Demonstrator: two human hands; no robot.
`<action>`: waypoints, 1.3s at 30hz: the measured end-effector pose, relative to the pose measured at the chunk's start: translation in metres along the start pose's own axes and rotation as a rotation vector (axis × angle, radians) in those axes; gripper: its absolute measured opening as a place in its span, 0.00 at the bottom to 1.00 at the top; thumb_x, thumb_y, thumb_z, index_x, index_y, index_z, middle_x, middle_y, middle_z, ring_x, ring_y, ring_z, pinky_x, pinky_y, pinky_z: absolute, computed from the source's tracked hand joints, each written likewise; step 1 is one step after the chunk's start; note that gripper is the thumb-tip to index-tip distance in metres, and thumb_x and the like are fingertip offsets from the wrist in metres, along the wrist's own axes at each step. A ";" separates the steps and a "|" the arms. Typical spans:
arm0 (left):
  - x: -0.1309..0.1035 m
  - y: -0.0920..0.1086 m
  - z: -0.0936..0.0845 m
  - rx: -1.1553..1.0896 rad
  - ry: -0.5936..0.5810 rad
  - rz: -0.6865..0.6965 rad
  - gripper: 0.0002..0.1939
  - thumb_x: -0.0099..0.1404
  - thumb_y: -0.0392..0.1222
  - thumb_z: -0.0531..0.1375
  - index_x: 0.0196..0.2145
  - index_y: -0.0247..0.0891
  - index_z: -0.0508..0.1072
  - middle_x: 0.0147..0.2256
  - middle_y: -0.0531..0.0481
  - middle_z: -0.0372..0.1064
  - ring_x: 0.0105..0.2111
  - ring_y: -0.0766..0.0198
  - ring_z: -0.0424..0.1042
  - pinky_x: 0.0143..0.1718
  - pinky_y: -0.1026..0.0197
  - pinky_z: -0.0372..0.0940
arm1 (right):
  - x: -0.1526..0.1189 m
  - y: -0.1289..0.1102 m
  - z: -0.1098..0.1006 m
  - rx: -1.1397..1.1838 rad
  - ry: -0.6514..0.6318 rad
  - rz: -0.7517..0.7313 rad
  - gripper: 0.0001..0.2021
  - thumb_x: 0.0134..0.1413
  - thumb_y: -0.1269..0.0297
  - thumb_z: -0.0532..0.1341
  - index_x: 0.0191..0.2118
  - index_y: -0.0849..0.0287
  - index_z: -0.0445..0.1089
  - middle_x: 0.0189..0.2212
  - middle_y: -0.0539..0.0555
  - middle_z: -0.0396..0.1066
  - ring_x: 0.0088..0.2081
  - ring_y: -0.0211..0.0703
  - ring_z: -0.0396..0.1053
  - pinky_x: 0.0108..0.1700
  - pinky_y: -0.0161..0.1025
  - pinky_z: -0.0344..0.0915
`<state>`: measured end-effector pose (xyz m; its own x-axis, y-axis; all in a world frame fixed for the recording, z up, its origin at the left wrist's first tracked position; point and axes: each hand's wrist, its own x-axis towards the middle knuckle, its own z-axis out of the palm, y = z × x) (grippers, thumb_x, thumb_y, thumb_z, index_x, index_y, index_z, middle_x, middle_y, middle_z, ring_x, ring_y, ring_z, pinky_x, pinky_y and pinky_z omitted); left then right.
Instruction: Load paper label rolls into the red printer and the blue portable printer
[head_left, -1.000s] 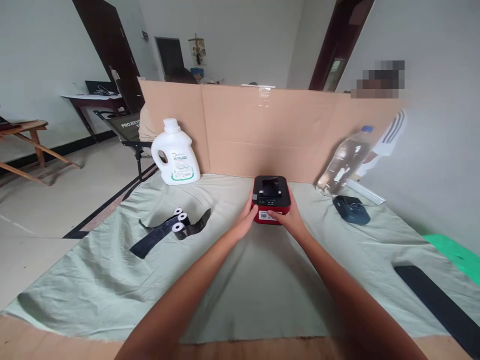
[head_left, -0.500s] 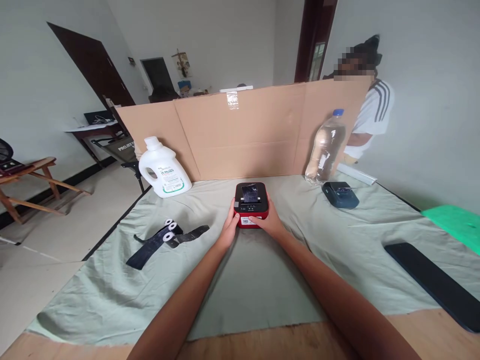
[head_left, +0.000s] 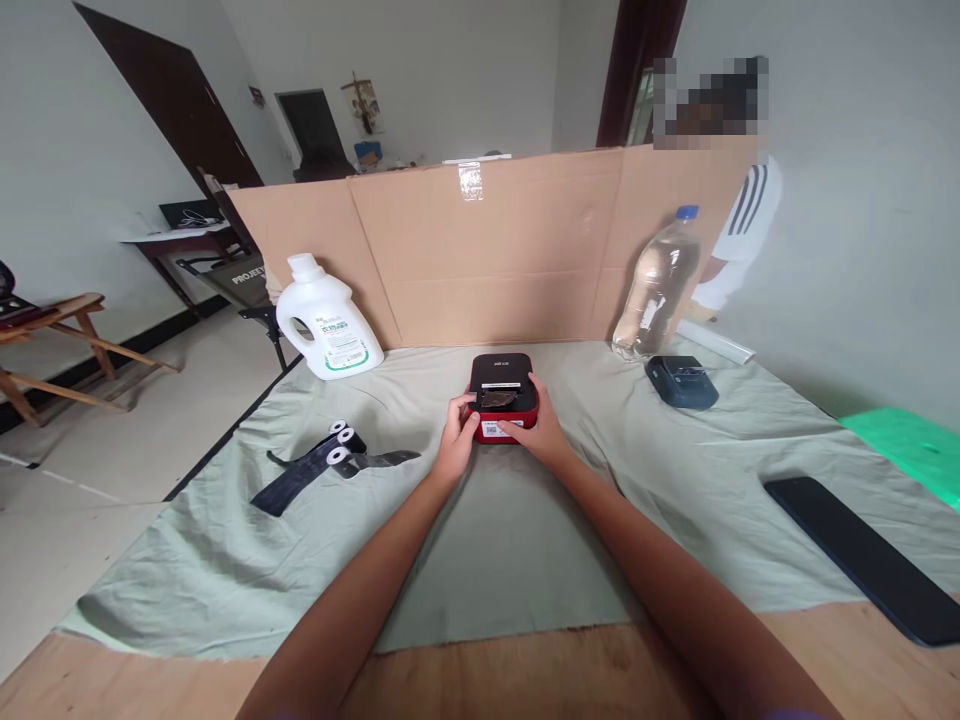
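While a dark glossy strip (head_left: pixel 498 398) lies low,
half-open left hand (head_left: pixel 452 447) and right hand (head_left: pixel 553 437) clasp a boxy red-and-black plastic device (head_left: pixel 500 368)

Both left hand (head_left: pixel 454 440) and right hand (head_left: pixel 547 432) are bare at the grip; behind it, slender forearms (head_left: pixel 360 590) are left uncovered, edged farthest back by blurred bluish-purple traces (head_left: pixel 795 715).

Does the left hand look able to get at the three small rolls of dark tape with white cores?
Probably yes: the left hand would first have to leave the red and black box, but only bare green cloth seems to lie between.
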<state>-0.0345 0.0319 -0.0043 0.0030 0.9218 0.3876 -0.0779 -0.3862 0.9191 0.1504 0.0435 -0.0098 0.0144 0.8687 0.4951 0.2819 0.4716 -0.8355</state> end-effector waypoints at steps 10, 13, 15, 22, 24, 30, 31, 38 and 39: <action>0.011 -0.016 0.001 0.127 0.099 -0.030 0.20 0.72 0.60 0.50 0.43 0.42 0.67 0.47 0.46 0.70 0.51 0.57 0.69 0.58 0.53 0.63 | 0.003 0.006 0.000 0.020 -0.007 -0.006 0.52 0.41 0.55 0.75 0.70 0.53 0.49 0.66 0.63 0.57 0.66 0.59 0.59 0.68 0.59 0.55; 0.007 -0.013 0.002 0.145 0.083 0.016 0.20 0.73 0.59 0.50 0.49 0.42 0.68 0.53 0.45 0.69 0.56 0.56 0.67 0.62 0.52 0.59 | 0.003 0.003 -0.001 0.020 -0.020 -0.023 0.54 0.43 0.55 0.74 0.72 0.54 0.45 0.68 0.62 0.55 0.68 0.60 0.56 0.69 0.59 0.53; 0.005 -0.011 0.001 0.144 0.063 0.044 0.21 0.73 0.59 0.51 0.52 0.41 0.67 0.57 0.44 0.67 0.60 0.55 0.64 0.65 0.51 0.56 | 0.002 0.001 -0.002 0.003 -0.025 -0.043 0.54 0.45 0.56 0.73 0.73 0.53 0.43 0.69 0.61 0.54 0.69 0.60 0.54 0.70 0.59 0.51; 0.000 -0.004 0.000 0.153 0.024 0.120 0.20 0.74 0.55 0.52 0.55 0.41 0.68 0.64 0.42 0.61 0.66 0.54 0.59 0.69 0.49 0.53 | 0.001 -0.004 -0.004 -0.042 -0.024 -0.027 0.55 0.45 0.56 0.72 0.74 0.53 0.42 0.65 0.62 0.61 0.67 0.64 0.56 0.68 0.63 0.53; -0.002 -0.002 -0.001 0.159 0.003 0.132 0.19 0.74 0.54 0.52 0.55 0.41 0.68 0.65 0.42 0.60 0.67 0.54 0.58 0.69 0.48 0.52 | 0.000 -0.005 -0.004 -0.051 -0.024 -0.030 0.52 0.46 0.57 0.71 0.73 0.53 0.45 0.63 0.62 0.63 0.66 0.64 0.57 0.67 0.63 0.54; -0.001 -0.003 -0.002 0.154 0.005 0.138 0.19 0.74 0.52 0.52 0.56 0.42 0.69 0.65 0.43 0.61 0.66 0.54 0.60 0.68 0.47 0.53 | -0.001 -0.002 -0.004 -0.061 -0.001 -0.029 0.48 0.46 0.59 0.70 0.72 0.54 0.50 0.65 0.62 0.60 0.67 0.62 0.56 0.68 0.62 0.53; -0.001 -0.003 -0.002 0.153 0.007 0.137 0.19 0.74 0.52 0.52 0.56 0.42 0.69 0.65 0.43 0.61 0.66 0.54 0.60 0.68 0.47 0.53 | 0.000 -0.001 -0.004 -0.062 -0.005 -0.034 0.48 0.46 0.59 0.70 0.72 0.54 0.50 0.66 0.62 0.59 0.67 0.61 0.56 0.68 0.61 0.53; -0.003 -0.002 -0.001 0.147 0.022 0.134 0.19 0.74 0.52 0.53 0.56 0.42 0.70 0.64 0.43 0.63 0.66 0.54 0.60 0.69 0.47 0.53 | -0.001 0.000 -0.006 -0.038 -0.020 -0.039 0.49 0.46 0.58 0.71 0.72 0.51 0.49 0.70 0.59 0.55 0.69 0.59 0.54 0.69 0.61 0.53; -0.003 -0.002 -0.001 0.145 0.024 0.135 0.19 0.74 0.52 0.54 0.56 0.42 0.70 0.64 0.43 0.63 0.66 0.53 0.60 0.69 0.47 0.53 | -0.001 0.000 -0.006 -0.038 -0.019 -0.034 0.49 0.46 0.58 0.71 0.72 0.50 0.49 0.70 0.58 0.54 0.69 0.59 0.54 0.69 0.61 0.53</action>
<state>-0.0355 0.0295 -0.0077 -0.0218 0.8611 0.5080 0.0684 -0.5057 0.8600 0.1565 0.0423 -0.0090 -0.0141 0.8549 0.5185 0.3183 0.4955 -0.8082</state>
